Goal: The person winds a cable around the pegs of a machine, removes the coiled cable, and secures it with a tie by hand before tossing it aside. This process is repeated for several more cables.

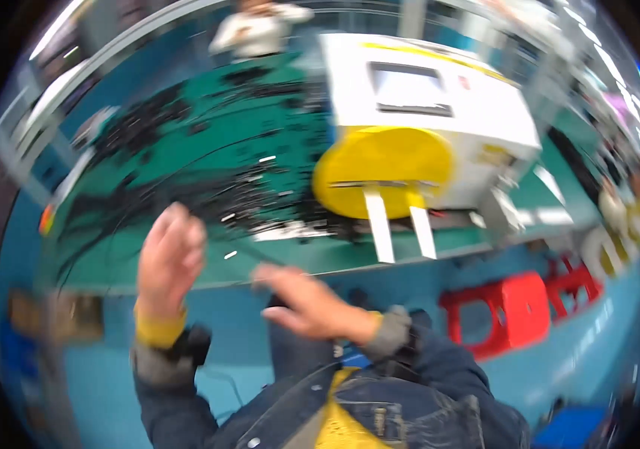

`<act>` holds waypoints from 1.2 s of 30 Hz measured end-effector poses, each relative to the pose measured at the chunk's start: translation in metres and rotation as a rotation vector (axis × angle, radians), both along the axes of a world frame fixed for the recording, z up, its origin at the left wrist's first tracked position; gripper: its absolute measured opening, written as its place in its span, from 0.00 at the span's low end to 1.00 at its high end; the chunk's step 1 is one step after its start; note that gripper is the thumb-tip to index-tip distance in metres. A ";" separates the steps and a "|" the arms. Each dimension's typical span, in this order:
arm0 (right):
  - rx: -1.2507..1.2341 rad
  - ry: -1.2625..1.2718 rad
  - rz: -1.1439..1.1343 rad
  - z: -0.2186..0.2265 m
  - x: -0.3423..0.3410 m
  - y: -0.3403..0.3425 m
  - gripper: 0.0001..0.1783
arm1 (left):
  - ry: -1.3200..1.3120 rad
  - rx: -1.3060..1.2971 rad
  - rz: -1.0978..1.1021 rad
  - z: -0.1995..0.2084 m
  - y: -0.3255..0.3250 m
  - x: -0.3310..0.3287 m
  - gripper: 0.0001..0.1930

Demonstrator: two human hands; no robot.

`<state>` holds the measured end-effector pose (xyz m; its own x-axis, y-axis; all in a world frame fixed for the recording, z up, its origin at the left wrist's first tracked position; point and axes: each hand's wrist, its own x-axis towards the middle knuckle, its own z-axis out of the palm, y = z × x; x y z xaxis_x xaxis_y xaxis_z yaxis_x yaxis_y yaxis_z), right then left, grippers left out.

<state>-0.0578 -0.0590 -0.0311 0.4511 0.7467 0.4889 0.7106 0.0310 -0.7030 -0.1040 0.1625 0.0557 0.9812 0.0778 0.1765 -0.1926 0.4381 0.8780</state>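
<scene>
My left hand (172, 258) is bent and blurry; my right hand (306, 301) has thumb and fingers apart. I can't tell if either holds anything. Black cables (219, 196) lie just past them on the green table (327, 259). A white machine (440, 93) with a yellow disc (389, 159) sits far right.
</scene>
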 end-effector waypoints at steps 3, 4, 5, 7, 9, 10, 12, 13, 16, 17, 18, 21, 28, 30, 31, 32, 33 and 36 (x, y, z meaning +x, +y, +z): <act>-0.017 0.292 0.126 0.004 -0.016 -0.019 0.11 | 0.155 0.488 0.330 -0.012 0.001 -0.047 0.11; -0.014 0.280 0.052 0.007 -0.016 -0.039 0.11 | 0.320 0.952 0.369 -0.025 0.027 -0.058 0.13; -0.251 0.187 -0.038 0.008 -0.016 -0.062 0.11 | 0.308 1.435 0.468 -0.038 0.018 -0.066 0.13; -0.727 0.029 -0.168 0.010 -0.018 -0.089 0.11 | 0.100 1.698 0.645 -0.039 -0.023 -0.056 0.11; -0.714 0.069 -0.205 0.008 -0.027 -0.107 0.11 | -0.298 1.408 0.492 -0.035 -0.107 -0.036 0.09; -0.677 0.083 -0.187 0.010 -0.032 -0.116 0.11 | -0.542 1.333 0.334 -0.036 -0.143 -0.028 0.10; -0.626 0.082 -0.160 0.014 -0.040 -0.124 0.11 | -0.307 1.139 -0.078 -0.066 -0.172 -0.039 0.12; -0.487 -0.028 -0.262 0.014 -0.040 -0.135 0.10 | -0.336 1.137 -0.107 -0.070 -0.175 -0.039 0.12; -0.220 -0.247 -0.481 0.012 -0.040 -0.166 0.10 | -0.223 1.049 -0.089 -0.083 -0.160 -0.036 0.09; -0.188 -0.402 -0.581 0.015 -0.041 -0.180 0.10 | -0.133 0.944 -0.068 -0.081 -0.144 -0.034 0.09; -0.156 -0.558 -0.677 0.018 -0.042 -0.193 0.11 | -0.042 0.840 -0.047 -0.080 -0.138 -0.032 0.09; -0.134 -0.694 -0.807 0.014 -0.046 -0.209 0.14 | 0.031 0.786 -0.163 -0.078 -0.150 -0.020 0.08; 0.017 -0.668 -0.699 0.035 -0.030 -0.184 0.15 | -0.331 0.967 0.127 -0.025 -0.191 -0.015 0.08; 0.091 -0.723 -0.698 0.051 -0.017 -0.186 0.15 | -0.559 1.125 0.156 -0.008 -0.199 -0.003 0.10; 0.141 -0.744 -0.693 0.055 -0.012 -0.189 0.16 | -0.534 1.129 0.148 0.000 -0.204 0.001 0.09; 0.121 -0.797 -0.701 0.050 -0.006 -0.194 0.16 | -0.537 1.124 0.137 0.005 -0.205 0.007 0.08; 0.087 -0.861 -0.732 0.043 0.001 -0.205 0.16 | -0.555 1.103 0.109 0.005 -0.211 0.019 0.07; 0.166 -0.856 -0.686 0.055 0.012 -0.198 0.15 | -0.391 1.035 0.122 0.015 -0.207 0.034 0.05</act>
<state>-0.0459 -0.2568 0.0235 0.2094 0.3643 0.9074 0.8622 -0.5065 0.0044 -0.0702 -0.0442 0.0702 0.8399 -0.1936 0.5070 -0.5274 -0.5118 0.6782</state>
